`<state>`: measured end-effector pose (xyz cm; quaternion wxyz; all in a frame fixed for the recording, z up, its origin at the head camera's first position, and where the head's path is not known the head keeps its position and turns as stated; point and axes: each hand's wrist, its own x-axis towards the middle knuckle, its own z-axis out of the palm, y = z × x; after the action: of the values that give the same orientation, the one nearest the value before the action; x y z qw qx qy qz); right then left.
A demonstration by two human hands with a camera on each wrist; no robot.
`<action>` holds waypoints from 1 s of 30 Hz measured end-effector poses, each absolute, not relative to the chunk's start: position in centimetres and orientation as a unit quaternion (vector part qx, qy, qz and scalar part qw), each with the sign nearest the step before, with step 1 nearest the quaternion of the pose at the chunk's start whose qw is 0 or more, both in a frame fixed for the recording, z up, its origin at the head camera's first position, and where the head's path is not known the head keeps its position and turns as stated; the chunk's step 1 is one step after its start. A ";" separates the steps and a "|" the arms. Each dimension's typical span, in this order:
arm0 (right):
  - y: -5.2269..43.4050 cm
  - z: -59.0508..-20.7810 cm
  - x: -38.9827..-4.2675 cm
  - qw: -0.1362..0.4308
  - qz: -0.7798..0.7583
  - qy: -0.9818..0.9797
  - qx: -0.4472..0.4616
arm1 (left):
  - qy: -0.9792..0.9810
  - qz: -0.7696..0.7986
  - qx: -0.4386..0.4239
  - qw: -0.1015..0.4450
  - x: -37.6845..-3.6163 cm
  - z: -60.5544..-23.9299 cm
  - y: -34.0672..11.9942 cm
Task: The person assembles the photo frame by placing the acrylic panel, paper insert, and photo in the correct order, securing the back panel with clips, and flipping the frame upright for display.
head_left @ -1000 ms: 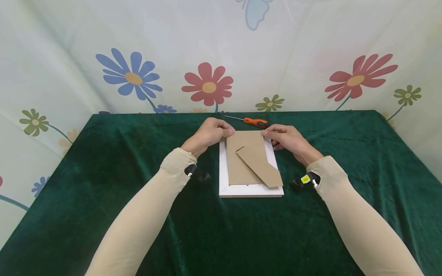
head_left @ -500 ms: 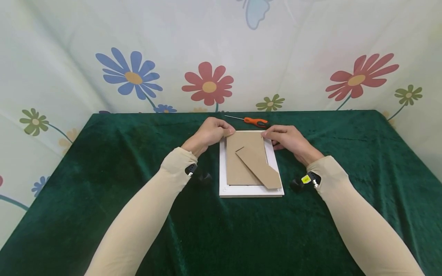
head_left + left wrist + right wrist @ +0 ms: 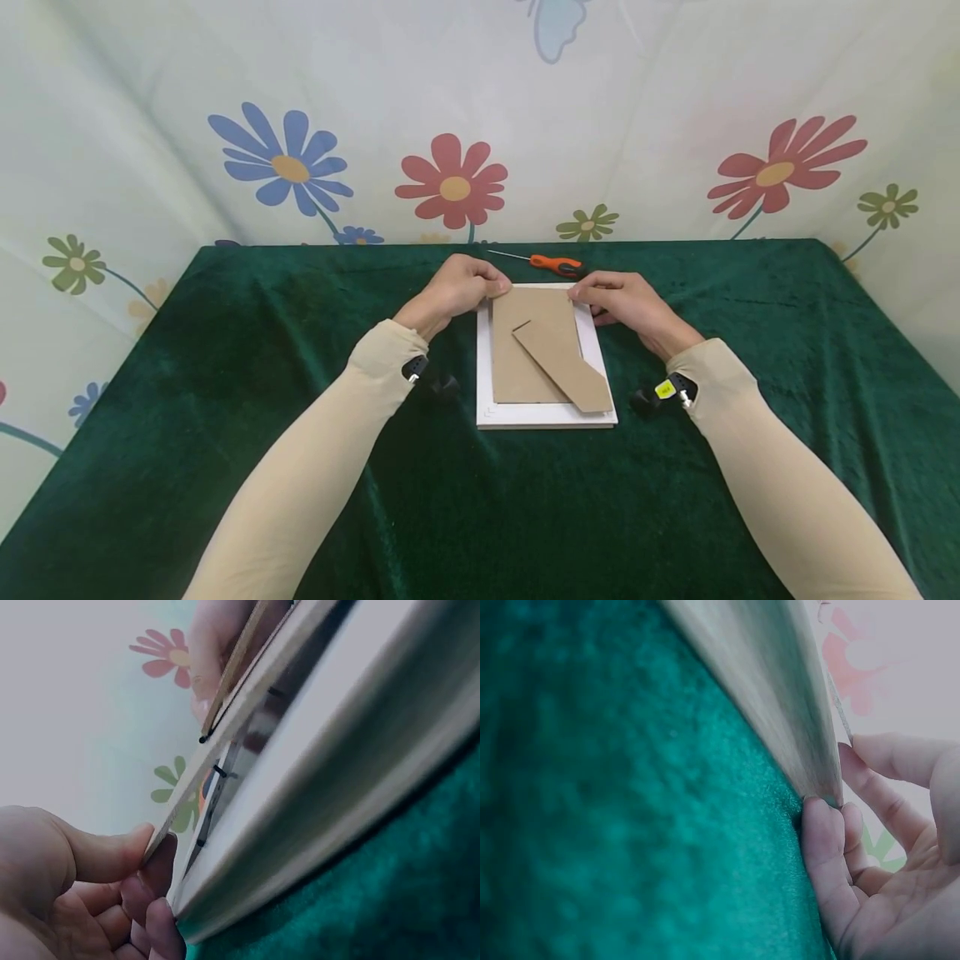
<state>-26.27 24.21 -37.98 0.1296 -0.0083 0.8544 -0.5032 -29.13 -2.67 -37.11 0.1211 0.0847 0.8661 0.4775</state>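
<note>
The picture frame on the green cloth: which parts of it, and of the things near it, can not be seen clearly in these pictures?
- Front of the white frame: head view, faces down on the cloth.
- Frame's inside: brown backing board covers it.
- Screwdriver tip: too thin, far.
- Left hand and right hand fingertips: curled over the board's far corners.
- Right wrist view: frame edge blurred.

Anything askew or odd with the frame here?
Yes: the backing board is not seated. Its far edge is lifted off the white frame, pinched by the left hand and right hand; the left wrist view shows the gap.
</note>
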 end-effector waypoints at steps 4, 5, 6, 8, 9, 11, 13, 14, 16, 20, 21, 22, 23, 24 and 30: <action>24.2 -38.0 -26.2 0.128 -0.504 0.854 -0.007 | 0.870 0.470 0.094 0.112 -29.2 -37.3 -2.7; 24.2 -38.0 -26.2 0.127 -0.505 0.854 -0.006 | 0.871 0.470 0.096 0.111 -29.2 -37.3 -2.8; 24.2 -38.0 -26.2 0.126 -0.505 0.854 -0.004 | 0.871 0.469 0.099 0.111 -29.2 -37.3 -2.8; 24.1 -38.0 -26.2 0.124 -0.505 0.854 -0.001 | 0.869 0.469 0.105 0.114 -29.2 -37.3 -3.0; 24.1 -38.0 -26.2 0.123 -0.505 0.854 0.001 | 0.868 0.470 0.109 0.116 -29.2 -37.3 -3.1; 24.1 -38.0 -26.1 0.123 -0.506 0.854 0.005 | 0.867 0.469 0.119 0.121 -29.3 -37.3 -3.3; 24.0 -38.0 -26.1 0.122 -0.505 0.855 0.008 | 0.866 0.466 0.132 0.126 -29.4 -37.4 -3.6; 24.0 -38.0 -26.1 0.122 -0.505 0.855 0.009 | 0.866 0.464 0.139 0.127 -29.4 -37.4 -3.7; 24.0 -38.0 -26.1 0.122 -0.506 0.854 0.011 | 0.865 0.461 0.151 0.130 -29.5 -37.4 -4.0; 24.0 -38.1 -26.1 0.120 -0.507 0.853 0.008 | 0.861 0.461 0.165 0.136 -29.6 -37.4 -4.3; 24.0 -38.1 -26.1 0.119 -0.507 0.853 0.006 | 0.860 0.463 0.166 0.137 -29.6 -37.5 -4.3; 24.0 -38.1 -26.1 0.119 -0.507 0.854 0.004 | 0.859 0.464 0.167 0.138 -29.6 -37.5 -4.4; 24.0 -38.1 -26.1 0.119 -0.507 0.854 0.001 | 0.858 0.466 0.168 0.139 -29.6 -37.4 -4.4; 24.0 -38.2 -26.1 0.118 -0.506 0.854 -0.001 | 0.857 0.467 0.169 0.140 -29.6 -37.4 -4.4; 24.1 -38.4 -26.1 0.114 -0.504 0.856 -0.005 | 0.857 0.464 0.178 0.137 -29.4 -37.4 -4.4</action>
<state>-26.09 24.07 -38.42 0.1141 -0.0049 0.8559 -0.5044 -29.42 -4.44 -37.42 0.1366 0.1777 0.8568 0.4644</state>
